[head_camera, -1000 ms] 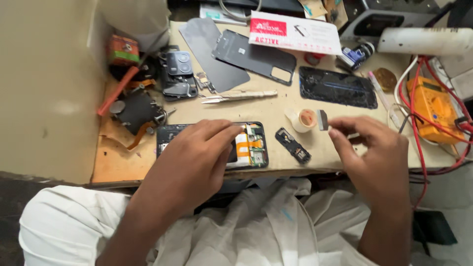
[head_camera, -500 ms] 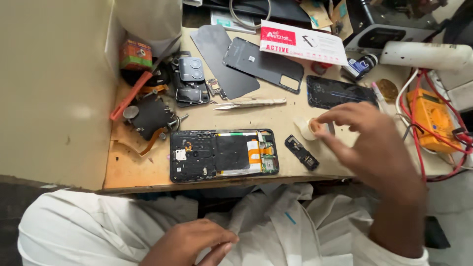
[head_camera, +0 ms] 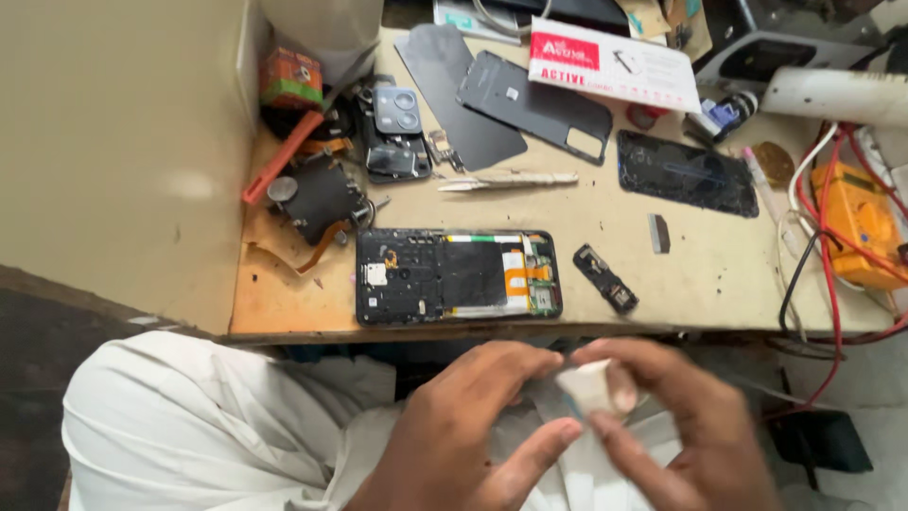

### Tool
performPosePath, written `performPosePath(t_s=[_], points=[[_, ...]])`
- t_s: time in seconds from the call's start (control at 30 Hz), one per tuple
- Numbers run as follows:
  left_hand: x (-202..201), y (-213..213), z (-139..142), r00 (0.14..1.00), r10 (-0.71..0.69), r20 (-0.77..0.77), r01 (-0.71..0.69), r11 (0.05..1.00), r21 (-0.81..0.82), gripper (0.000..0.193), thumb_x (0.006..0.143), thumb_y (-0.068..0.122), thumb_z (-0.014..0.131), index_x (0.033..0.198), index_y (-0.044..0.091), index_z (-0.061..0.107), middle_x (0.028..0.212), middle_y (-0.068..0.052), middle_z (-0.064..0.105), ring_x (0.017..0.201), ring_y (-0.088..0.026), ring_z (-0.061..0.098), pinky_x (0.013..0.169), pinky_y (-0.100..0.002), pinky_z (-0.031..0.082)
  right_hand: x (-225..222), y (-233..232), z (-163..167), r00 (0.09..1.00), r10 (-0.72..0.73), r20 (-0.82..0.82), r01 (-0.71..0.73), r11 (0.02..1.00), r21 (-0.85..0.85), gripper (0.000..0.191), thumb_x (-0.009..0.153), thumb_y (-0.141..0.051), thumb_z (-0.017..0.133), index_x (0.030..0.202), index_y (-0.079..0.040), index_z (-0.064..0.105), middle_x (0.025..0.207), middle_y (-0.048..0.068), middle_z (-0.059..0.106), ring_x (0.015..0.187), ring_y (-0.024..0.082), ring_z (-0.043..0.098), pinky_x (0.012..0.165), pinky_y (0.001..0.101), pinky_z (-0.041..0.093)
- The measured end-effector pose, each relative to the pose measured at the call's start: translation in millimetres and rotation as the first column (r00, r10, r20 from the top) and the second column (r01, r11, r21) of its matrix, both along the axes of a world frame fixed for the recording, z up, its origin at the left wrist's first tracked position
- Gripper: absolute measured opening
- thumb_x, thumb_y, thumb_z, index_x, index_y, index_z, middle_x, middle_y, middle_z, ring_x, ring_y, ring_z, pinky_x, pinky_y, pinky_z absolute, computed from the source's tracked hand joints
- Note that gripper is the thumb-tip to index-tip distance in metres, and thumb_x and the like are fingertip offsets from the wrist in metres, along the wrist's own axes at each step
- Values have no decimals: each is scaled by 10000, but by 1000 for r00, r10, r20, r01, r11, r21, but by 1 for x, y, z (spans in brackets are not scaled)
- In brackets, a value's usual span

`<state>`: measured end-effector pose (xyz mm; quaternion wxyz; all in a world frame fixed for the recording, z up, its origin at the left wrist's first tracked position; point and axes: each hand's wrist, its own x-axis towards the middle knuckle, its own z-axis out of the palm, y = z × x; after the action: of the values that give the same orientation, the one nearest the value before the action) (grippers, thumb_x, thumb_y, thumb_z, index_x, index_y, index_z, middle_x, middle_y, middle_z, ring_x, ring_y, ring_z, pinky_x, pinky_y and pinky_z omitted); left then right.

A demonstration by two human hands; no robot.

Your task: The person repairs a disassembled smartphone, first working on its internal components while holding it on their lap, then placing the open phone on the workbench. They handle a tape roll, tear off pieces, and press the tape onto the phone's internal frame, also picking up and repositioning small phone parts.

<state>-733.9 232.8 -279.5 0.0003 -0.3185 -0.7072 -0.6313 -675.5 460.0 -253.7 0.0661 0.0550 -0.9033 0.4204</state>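
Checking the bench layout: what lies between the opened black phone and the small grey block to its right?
In the head view, a small black oblong part lies between the opened black phone and the small grey block, on bare tan bench.

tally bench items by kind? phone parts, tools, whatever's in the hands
Opened phone body: 1
Loose back covers: 2
Dark glass panel: 1
Small loose modules: 2
Tweezers: 1
Yellow multimeter: 1
Small white roll, held by left hand and right hand: 1
Total: 9
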Motion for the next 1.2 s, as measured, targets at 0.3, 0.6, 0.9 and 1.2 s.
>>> performPosePath(t_s=[0.3,0.6,0.9,1.2], points=[[26,2,-17,965,-136,223,135,991,20,129,933,115,753,982,30,670,899,-81,682,788,-180,693,708,-287,557,27,-23,-8,990,92,109,-83,993,-87,207,806,-86,702,998,-10,688,986,89,700,806,173,588,674,284,471],[36,-18,-25,994,54,92,-34,978,-207,429,847,349,815,1041,21,618,849,-79,657,665,-193,651,602,-318,533,50,-16,-29,970,149,194,-127,984,-121,52,857,-95,710,855,-48,690,910,30,712,609,98,506,529,248,399],[44,-14,-53,880,-431,-198,447,894,37,242,1146,195,608,987,13,619,872,-95,627,741,-263,663,677,-367,536,58,-18,-25,923,367,114,-336,914,-226,141,880,-142,725,866,-6,691,886,78,684,657,135,614,558,256,462],[47,-16,-88,719,-692,-67,571,532,625,391,1114,151,522,750,16,475,740,-124,531,601,-210,567,552,-336,441,66,-22,-63,845,457,278,-425,889,-168,269,888,-275,699,763,-38,728,716,154,656,628,279,673,562,423,551]])
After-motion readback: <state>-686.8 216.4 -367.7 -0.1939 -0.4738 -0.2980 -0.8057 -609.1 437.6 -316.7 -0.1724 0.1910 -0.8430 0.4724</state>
